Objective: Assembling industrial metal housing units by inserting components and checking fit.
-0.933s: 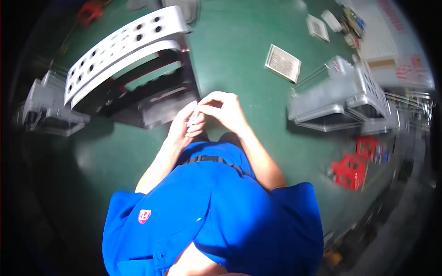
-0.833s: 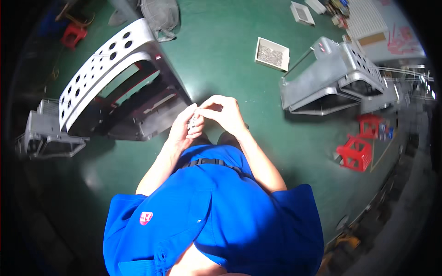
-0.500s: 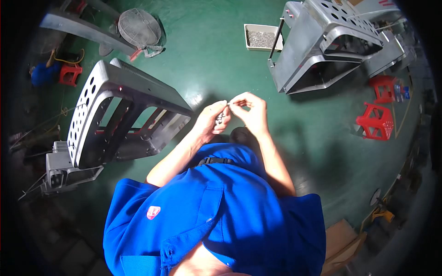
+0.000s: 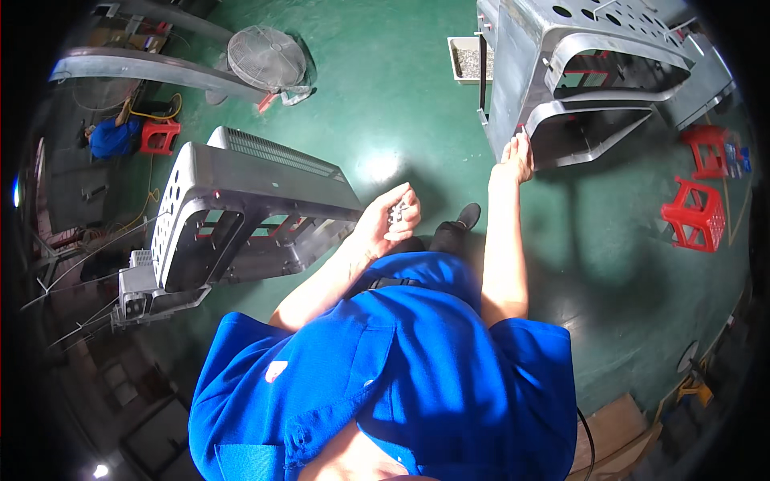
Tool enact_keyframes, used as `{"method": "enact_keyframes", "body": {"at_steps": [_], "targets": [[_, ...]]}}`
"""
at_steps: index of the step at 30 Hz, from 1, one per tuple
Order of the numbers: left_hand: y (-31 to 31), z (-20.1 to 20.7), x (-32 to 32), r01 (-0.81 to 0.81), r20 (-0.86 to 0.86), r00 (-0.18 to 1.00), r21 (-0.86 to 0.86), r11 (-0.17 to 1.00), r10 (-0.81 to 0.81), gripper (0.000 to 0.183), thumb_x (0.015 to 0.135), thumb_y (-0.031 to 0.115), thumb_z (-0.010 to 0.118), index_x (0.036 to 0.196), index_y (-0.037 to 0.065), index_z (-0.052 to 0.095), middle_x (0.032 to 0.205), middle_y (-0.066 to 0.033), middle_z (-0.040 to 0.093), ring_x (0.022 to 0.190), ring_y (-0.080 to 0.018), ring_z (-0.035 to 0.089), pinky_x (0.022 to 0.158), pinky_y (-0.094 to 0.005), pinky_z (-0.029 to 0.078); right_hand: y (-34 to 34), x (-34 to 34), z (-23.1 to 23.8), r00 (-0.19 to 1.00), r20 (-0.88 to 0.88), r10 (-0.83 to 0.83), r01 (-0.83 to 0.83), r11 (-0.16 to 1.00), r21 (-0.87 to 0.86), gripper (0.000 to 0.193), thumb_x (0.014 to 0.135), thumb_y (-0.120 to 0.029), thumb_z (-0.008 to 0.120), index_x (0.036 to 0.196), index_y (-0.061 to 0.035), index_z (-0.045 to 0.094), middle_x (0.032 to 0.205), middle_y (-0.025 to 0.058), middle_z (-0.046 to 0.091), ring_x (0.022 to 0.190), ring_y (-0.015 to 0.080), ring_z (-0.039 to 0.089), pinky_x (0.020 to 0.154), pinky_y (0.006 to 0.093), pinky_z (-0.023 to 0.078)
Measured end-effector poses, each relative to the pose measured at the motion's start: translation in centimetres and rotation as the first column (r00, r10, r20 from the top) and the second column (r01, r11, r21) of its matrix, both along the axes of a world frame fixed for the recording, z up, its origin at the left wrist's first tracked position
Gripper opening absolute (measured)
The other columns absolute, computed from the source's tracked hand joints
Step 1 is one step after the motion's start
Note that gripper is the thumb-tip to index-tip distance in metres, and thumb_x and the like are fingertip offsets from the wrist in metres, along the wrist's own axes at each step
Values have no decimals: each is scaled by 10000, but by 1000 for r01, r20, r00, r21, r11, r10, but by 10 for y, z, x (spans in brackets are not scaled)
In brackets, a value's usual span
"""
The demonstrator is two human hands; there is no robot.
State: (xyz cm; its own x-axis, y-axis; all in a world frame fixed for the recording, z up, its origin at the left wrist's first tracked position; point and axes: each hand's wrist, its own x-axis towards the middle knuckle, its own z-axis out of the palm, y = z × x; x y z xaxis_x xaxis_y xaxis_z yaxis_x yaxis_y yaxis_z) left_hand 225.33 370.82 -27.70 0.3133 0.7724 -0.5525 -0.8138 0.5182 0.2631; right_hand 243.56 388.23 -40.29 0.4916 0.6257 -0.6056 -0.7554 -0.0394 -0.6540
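Observation:
Curled closed in front of my body, my left hand point(image 4: 385, 220) holds several small silvery metal pieces point(image 4: 396, 211); their exact kind is too small to tell. My right hand point(image 4: 515, 163) reaches out to the right, its fingertips pressed together at the near corner of a large grey sheet-metal housing point(image 4: 513, 104). Whatever it pinches is too small to make out. The housing has big rounded openings and a row of round holes on top.
A second grey metal housing point(image 4: 265, 180) stands on the left. Beyond are a floor fan point(image 4: 267, 58) and a pale tray point(image 4: 461, 78) of small parts. Red stools point(image 4: 694, 215) stand at right. A person in blue point(image 4: 112, 138) is at far left, near another red stool point(image 4: 160, 136).
My right hand has left my left hand and moved right and forward to the housing's corner. The left hand stays closed around the small pieces. The view has shifted a little.

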Motion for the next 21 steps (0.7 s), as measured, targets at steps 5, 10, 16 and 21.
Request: {"method": "enact_keyframes", "body": {"at_steps": [5,10,16,21], "targets": [[9,3,5,-49,-42,998,-21,999,48,263,947,267,441,748,96,447,620,1,379,437,-56,267,322,-184,207,3,7,-17,998,56,15,-20,996,87,150,705,-60,726,841,-44,666,867,52,656,793,159,604,735,258,495],[15,0,6,-61,-17,998,-25,998,61,262,944,271,446,745,102,444,621,7,374,439,-57,264,327,-184,210,10,-1,-2,995,94,-24,20,999,48,91,713,3,698,794,-24,666,807,40,658,681,114,586,654,222,479],[23,-2,10,-84,-38,996,-36,996,82,264,945,273,445,744,102,441,624,7,376,439,-57,267,328,-184,212,25,-11,-1,997,68,-28,25,999,47,86,703,-16,708,773,-42,665,786,32,656,640,96,563,643,227,458],[27,-3,14,-119,-35,993,-68,991,117,267,949,273,437,748,97,446,625,2,388,436,-60,274,321,-182,208,50,-26,-10,1000,-27,1,0,999,48,148,723,-95,741,836,-43,662,818,41,649,662,100,561,623,214,458]]}}
